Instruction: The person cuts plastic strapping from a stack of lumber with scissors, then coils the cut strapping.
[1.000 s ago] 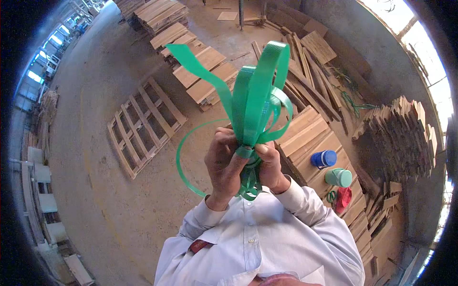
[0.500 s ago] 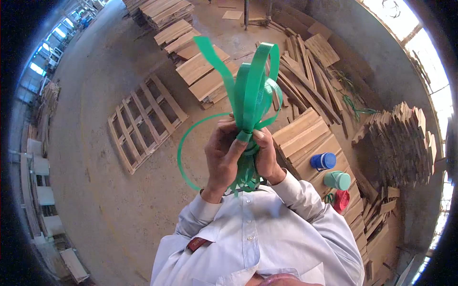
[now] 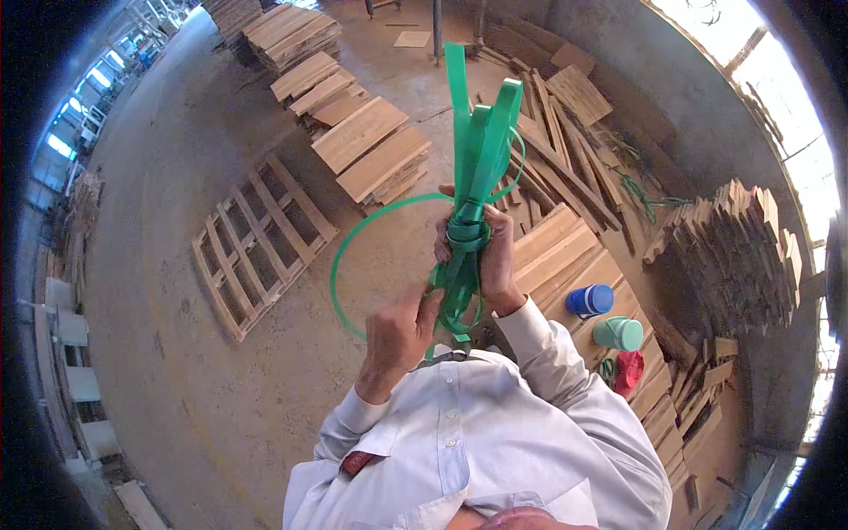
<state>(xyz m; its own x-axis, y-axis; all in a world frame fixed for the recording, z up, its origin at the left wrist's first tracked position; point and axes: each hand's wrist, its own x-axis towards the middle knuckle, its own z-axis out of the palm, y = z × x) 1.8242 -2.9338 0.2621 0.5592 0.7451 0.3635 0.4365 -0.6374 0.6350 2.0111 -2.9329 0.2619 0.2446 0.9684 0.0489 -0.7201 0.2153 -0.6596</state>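
A bundle of green plastic strapping (image 3: 477, 163) stands upright in front of my chest, its loops and one straight end pointing away from me. Around its middle the strap is wound into a knot-like band (image 3: 468, 231). My right hand (image 3: 498, 256) is closed round the bundle at this band, fingertips showing on the far left side. Lower down, my left hand (image 3: 397, 331) is curled, thumb and fingers pinched on a strap by the bundle's lower part; its fingers are partly hidden. A loose loop of strap (image 3: 336, 265) arcs out to the left.
A wooden pallet (image 3: 261, 243) lies on the floor to the left. Stacked boards (image 3: 375, 146) stand ahead. On a wood stack at right are a blue jug (image 3: 590, 301), a light green container (image 3: 618, 334) and a red item (image 3: 628, 373). More timber (image 3: 733, 256) leans farther right.
My left hand has moved from the bundle's middle down toward my body. My right hand now grips around the middle, where a wound band shows. The straight strap end has swung to the right.
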